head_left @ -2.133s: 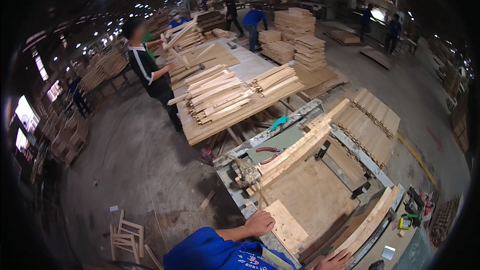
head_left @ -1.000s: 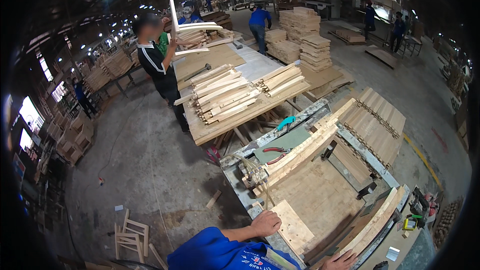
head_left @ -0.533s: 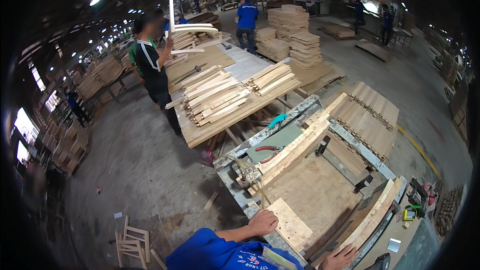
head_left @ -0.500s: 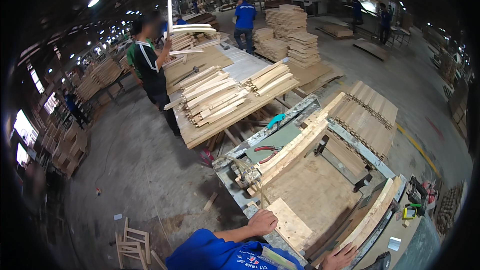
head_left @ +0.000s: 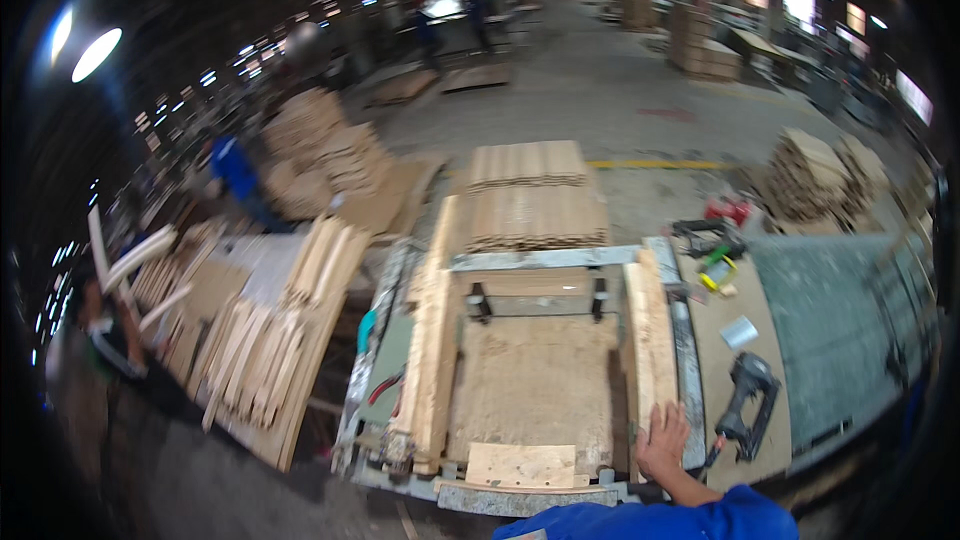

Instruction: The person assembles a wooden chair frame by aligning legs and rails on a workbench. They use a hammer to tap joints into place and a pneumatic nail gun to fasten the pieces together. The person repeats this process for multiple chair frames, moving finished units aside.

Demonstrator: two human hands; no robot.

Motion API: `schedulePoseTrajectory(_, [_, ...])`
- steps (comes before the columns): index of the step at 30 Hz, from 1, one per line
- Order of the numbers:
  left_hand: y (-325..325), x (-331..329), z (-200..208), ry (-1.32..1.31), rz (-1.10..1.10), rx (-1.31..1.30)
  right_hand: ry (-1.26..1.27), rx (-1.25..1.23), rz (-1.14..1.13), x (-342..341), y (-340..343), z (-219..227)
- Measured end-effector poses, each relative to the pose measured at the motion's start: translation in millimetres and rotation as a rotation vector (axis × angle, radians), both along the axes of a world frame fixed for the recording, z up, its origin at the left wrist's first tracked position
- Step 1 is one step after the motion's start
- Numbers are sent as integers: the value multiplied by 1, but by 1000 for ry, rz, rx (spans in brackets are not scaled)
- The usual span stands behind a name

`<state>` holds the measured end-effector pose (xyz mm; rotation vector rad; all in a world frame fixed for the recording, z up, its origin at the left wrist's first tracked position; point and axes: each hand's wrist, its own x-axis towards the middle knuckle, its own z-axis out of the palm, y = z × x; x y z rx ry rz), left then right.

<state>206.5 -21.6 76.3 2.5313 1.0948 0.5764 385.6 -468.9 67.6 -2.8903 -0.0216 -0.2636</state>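
Observation:
My right hand (head_left: 662, 440) lies with fingers stretched on the near end of the light wooden rail (head_left: 655, 340) at the right side of a metal-framed jig. My left hand is out of view. A small wooden board (head_left: 520, 465) with a few holes sits at the jig's near edge, in front of my body. Along the jig's left side runs another wooden rail (head_left: 432, 360). Between the rails shows a bare plywood panel (head_left: 535, 380). To the right of my hand a black and grey nail gun (head_left: 748, 405) lies on a side board.
Red-handled pliers (head_left: 385, 387) and a teal tool (head_left: 367, 330) lie left of the jig. Slats (head_left: 265, 355) cover a table further left, near a co-worker (head_left: 115, 330). Stacked boards (head_left: 530, 195) stand beyond the jig. Another power tool (head_left: 710, 237) rests at the right.
My view has swung to the right, so the jig now appears straight ahead. My left hand, earlier on the small board, has gone out of view. My right hand is still on the right rail.

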Motion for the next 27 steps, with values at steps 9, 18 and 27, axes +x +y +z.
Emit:
schedulePoseTrajectory(9, [-9, 72, -14, 74, -206, -28, -34, 16, 12, -4, -7, 8])
schedulePoseTrajectory(18, [-18, 93, -9, 108, -254, -33, -6, 10, 2, -4, -5, 8])
schedulePoseTrajectory(27, [-23, 100, -12, 112, -279, -35, 11, -6, -1, -3, -7, 6])
